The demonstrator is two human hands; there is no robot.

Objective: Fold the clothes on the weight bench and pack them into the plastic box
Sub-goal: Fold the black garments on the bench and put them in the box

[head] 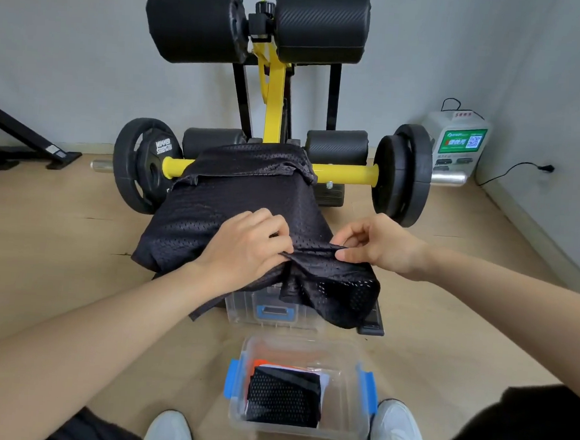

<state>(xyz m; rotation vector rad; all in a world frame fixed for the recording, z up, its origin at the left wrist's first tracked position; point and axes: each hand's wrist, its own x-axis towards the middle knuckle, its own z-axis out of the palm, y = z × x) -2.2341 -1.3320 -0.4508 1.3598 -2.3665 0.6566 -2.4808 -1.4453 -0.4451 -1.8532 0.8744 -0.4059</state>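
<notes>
A black mesh garment (242, 199) lies spread over the surface of the weight bench (276, 78), just beyond the open plastic box (343, 426), its near hem hanging toward the box. Beyond the box too, the left hand (245, 247) and right hand (379, 246) each pinch a raised crease in curled fingers, probably to start a fold. Folded clothes (282, 401) already sit inside the box.

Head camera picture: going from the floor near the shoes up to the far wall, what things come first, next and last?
plastic box → black mesh shirt → yellow bar → big black pads
</notes>
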